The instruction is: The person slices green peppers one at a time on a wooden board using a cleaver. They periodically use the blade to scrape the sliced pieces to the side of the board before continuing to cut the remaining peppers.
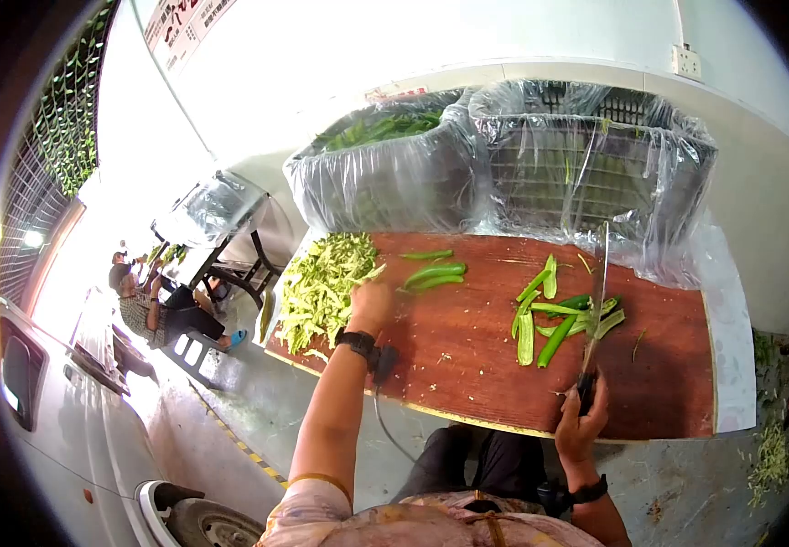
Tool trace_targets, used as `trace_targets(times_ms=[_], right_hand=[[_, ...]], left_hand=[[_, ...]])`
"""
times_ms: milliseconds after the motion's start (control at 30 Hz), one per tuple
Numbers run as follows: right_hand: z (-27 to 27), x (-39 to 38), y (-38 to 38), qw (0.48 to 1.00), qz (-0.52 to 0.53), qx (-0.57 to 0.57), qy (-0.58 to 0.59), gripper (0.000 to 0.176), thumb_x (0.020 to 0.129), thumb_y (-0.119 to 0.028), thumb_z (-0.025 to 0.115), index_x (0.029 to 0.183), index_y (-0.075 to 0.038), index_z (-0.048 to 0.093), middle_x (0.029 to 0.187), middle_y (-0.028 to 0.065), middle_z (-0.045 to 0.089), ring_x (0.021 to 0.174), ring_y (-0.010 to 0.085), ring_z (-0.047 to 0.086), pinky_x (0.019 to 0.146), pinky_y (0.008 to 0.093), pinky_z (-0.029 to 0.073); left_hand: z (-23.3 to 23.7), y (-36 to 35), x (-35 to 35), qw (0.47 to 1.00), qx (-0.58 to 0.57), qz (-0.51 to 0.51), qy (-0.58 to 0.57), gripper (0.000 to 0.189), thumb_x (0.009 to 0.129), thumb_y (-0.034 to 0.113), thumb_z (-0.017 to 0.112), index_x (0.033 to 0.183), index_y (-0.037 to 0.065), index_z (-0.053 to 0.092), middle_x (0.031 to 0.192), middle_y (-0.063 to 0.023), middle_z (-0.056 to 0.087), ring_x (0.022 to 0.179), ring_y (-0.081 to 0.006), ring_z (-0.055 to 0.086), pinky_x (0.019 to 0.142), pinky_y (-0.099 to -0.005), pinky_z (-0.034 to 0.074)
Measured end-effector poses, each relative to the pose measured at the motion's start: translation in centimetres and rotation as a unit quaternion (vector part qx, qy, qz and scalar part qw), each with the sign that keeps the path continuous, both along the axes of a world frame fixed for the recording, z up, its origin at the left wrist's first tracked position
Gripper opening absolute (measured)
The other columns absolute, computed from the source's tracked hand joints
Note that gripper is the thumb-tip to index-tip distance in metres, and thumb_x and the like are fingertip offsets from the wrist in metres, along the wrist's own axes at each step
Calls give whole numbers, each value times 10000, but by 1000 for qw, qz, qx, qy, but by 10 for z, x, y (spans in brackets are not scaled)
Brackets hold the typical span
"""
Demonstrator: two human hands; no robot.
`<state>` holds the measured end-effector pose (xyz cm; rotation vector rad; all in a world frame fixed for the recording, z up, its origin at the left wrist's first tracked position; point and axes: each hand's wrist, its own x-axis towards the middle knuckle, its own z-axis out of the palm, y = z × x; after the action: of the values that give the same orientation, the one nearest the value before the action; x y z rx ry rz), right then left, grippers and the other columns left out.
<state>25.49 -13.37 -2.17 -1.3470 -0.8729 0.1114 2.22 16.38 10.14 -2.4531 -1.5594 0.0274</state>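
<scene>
The right hand (581,419), lower right of the frame, is clenched on the handle of a knife (598,301). Its long blade points up the frame, slightly right, across a cluster of cut green pods (554,314). The left hand (372,305) rests at centre beside a shredded pile (321,283); I cannot tell what its fingers grasp. All lie on a reddish wooden board (467,374). Plastic-lined crates (595,164) stand behind, and a white van (66,410) is parked at left.
</scene>
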Motion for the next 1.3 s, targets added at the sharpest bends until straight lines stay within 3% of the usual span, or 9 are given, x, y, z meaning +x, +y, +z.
trace_targets(times_ms=[400, 500, 600, 700, 833, 933, 1033, 1167, 1300], right_hand=[[-1, -1, -4, 999, -6, -10, -42, 448, 994, -106, 491, 1413, 29, 408, 821, 30, 563, 650, 90, 500, 598, 266, 452], [3, -1, -5, 999, 2, -4, -44, 444, 1000, -118, 489, 1413, 25, 413, 816, 28, 557, 647, 85, 490, 589, 267, 447], [1, -3, -4, 1000, 11, -4, -23, 448, 1004, -132, 494, 1420, 17, 414, 796, 23, 548, 642, 83, 480, 579, 267, 438], [6, -4, -3, 999, 23, -16, 14, 433, 965, -112, 519, 1361, 54, 459, 845, 27, 550, 686, 102, 499, 625, 273, 453], [-3, -2, 2, 999, 35, 27, -7, 449, 1003, -110, 499, 1428, 4, 410, 768, 8, 533, 621, 69, 448, 555, 249, 412], [3, -1, 0, 988, 63, 28, 139, 434, 996, -96, 472, 1414, -4, 401, 846, 21, 543, 646, 69, 459, 576, 235, 425], [8, 6, -1, 974, 111, 26, 198, 427, 1007, -139, 458, 1408, -9, 391, 840, 34, 561, 617, 83, 481, 545, 235, 428], [24, -1, -3, 955, 216, 24, 204, 410, 1019, -200, 449, 1386, -27, 390, 813, 48, 569, 610, 84, 508, 534, 234, 438], [37, -25, -2, 864, 329, 29, 381, 348, 1033, -222, 476, 1346, -72, 453, 834, 105, 585, 601, 139, 537, 533, 309, 467]], left_hand=[[-39, -11, 76, 964, -1, -152, -217, 260, 917, 244, 562, 1115, 111, 664, 1129, -159, 656, 1078, -322, 619, 918, -449, 490], [-38, -19, 64, 974, -12, -136, -181, 258, 900, 254, 585, 1105, 116, 657, 1120, -163, 657, 1044, -338, 629, 866, -461, 512], [-36, -35, 47, 935, -12, -167, -312, 244, 883, 278, 616, 1043, 97, 649, 1086, -177, 648, 943, -377, 632, 741, -470, 531], [-32, -89, 36, 923, -140, -211, -290, 250, 876, 279, 624, 1036, 88, 638, 1039, -172, 647, 923, -378, 628, 747, -459, 528], [-73, -107, 15, 921, -89, -273, -264, 290, 887, 240, 633, 1159, 140, 653, 1076, -127, 656, 993, -333, 623, 809, -414, 531], [-60, -80, -19, 993, -46, -98, -50, 231, 864, 202, 643, 1087, 171, 692, 1028, -52, 653, 992, -269, 621, 810, -398, 539], [-38, -89, -51, 945, 65, -91, -308, 232, 815, 192, 683, 1044, 154, 700, 993, -75, 637, 930, -298, 610, 783, -409, 524], [-46, -99, -56, 944, 121, -128, -278, 247, 764, 196, 721, 1001, 134, 690, 945, -83, 618, 883, -307, 600, 742, -419, 512], [-50, -108, -40, 963, 117, -139, -200, 197, 776, 252, 703, 932, 138, 661, 940, -83, 620, 907, -303, 597, 739, -432, 504]])
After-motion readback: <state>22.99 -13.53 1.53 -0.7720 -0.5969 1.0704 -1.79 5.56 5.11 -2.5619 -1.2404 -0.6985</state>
